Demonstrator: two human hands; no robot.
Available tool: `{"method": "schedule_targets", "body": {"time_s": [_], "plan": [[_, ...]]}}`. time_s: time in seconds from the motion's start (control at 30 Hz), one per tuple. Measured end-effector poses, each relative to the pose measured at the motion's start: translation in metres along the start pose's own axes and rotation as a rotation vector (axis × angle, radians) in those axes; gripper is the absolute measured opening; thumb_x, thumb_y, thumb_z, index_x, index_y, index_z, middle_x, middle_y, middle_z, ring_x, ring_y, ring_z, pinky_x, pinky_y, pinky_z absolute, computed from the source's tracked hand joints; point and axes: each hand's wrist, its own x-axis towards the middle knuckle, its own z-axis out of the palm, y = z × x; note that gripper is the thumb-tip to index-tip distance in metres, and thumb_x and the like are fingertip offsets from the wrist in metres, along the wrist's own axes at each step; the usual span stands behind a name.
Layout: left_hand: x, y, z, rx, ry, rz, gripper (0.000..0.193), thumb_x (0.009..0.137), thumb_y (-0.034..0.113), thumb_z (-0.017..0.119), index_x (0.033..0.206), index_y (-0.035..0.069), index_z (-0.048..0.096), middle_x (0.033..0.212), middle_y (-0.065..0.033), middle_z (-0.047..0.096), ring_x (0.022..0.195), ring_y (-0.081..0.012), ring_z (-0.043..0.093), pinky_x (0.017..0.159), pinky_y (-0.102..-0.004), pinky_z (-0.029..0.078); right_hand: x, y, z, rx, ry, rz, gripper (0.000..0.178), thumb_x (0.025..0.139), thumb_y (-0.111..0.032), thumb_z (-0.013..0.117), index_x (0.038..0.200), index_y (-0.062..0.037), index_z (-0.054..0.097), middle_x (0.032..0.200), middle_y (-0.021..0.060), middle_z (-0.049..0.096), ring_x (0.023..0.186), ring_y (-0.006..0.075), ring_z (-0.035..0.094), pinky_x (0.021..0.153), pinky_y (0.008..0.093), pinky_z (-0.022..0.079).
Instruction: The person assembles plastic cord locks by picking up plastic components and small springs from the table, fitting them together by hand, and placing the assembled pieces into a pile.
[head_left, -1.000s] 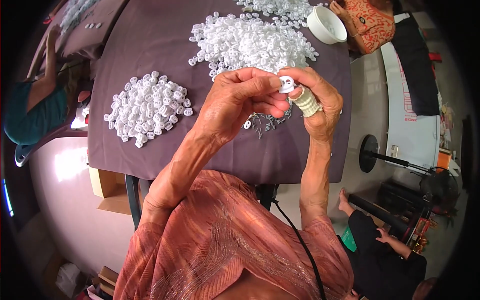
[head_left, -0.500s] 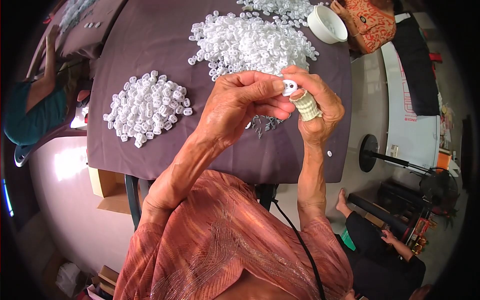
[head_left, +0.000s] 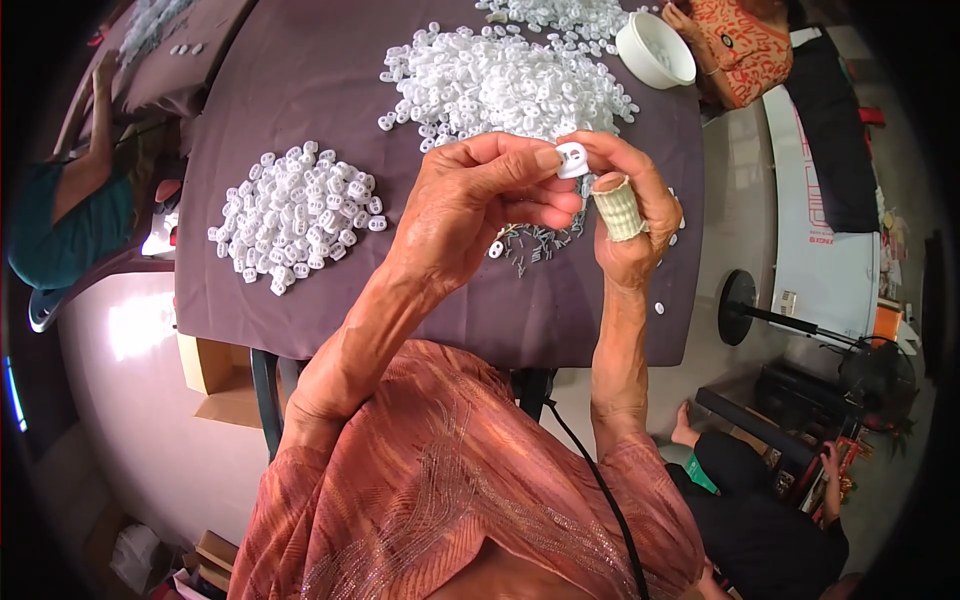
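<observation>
Above the table, my left hand (head_left: 455,205) pinches a small white oval plastic piece with two round holes (head_left: 572,160) between thumb and fingers. My right hand (head_left: 640,205) is beside it, forefinger at the piece's far edge and thumb drawn back from it. A cream knitted sleeve (head_left: 620,212) covers the right thumb. Beneath the hands lie several thin grey metal bits (head_left: 540,245), too small to name surely, with one loose white oval piece (head_left: 496,249) next to them. A big heap of white pieces (head_left: 510,85) lies beyond my hands.
A smaller heap of white oval pieces (head_left: 295,215) sits left on the brown-covered table (head_left: 420,320). A white tub (head_left: 655,50) stands far right beside a person in orange patterned clothing (head_left: 740,50). Another person in teal (head_left: 75,220) works at the left table.
My right thumb has drawn away from the white piece. The piece has moved slightly up and tilted, still in my left fingers. The dark-clad person at the lower right has shifted.
</observation>
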Motion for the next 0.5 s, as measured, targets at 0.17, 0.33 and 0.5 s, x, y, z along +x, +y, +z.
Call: {"method": "schedule_targets", "body": {"time_s": [0.17,0.33,0.5], "plan": [[0.004,-0.003,-0.004,0.046,-0.014,-0.016,0.015,0.08,0.009,0.057,0.088,-0.005,0.057,0.077,-0.0156,0.062,0.065,-0.0221,0.063,0.06,-0.0302,0.053,0.002,-0.003,-0.008,0.07,-0.05,0.051,0.022,0.079,-0.009,0.049,0.093,0.0057,0.057,0.089,0.0149,0.062,0.081,0.0179,0.059,0.075,0.028,0.045],[0.005,-0.005,-0.005,0.148,-0.01,-0.009,0.016,0.08,0.009,0.057,0.088,-0.005,0.057,0.078,-0.0163,0.062,0.066,-0.0224,0.063,0.061,-0.0301,0.053,0.012,-0.02,-0.017,-0.143,-0.206,0.2,0.015,0.077,-0.005,0.05,0.085,0.0038,0.059,0.079,0.0087,0.061,0.072,0.0113,0.057,0.067,0.0221,0.044],[0.009,-0.011,-0.005,0.079,-0.004,-0.021,0.015,0.08,0.007,0.057,0.09,-0.005,0.057,0.078,-0.0165,0.062,0.069,-0.0223,0.063,0.063,-0.0309,0.053,0.007,-0.018,-0.013,-0.039,-0.08,0.321,0.014,0.074,-0.001,0.051,0.083,0.0027,0.061,0.074,0.0045,0.06,0.068,0.009,0.056,0.063,0.0205,0.043]]}}
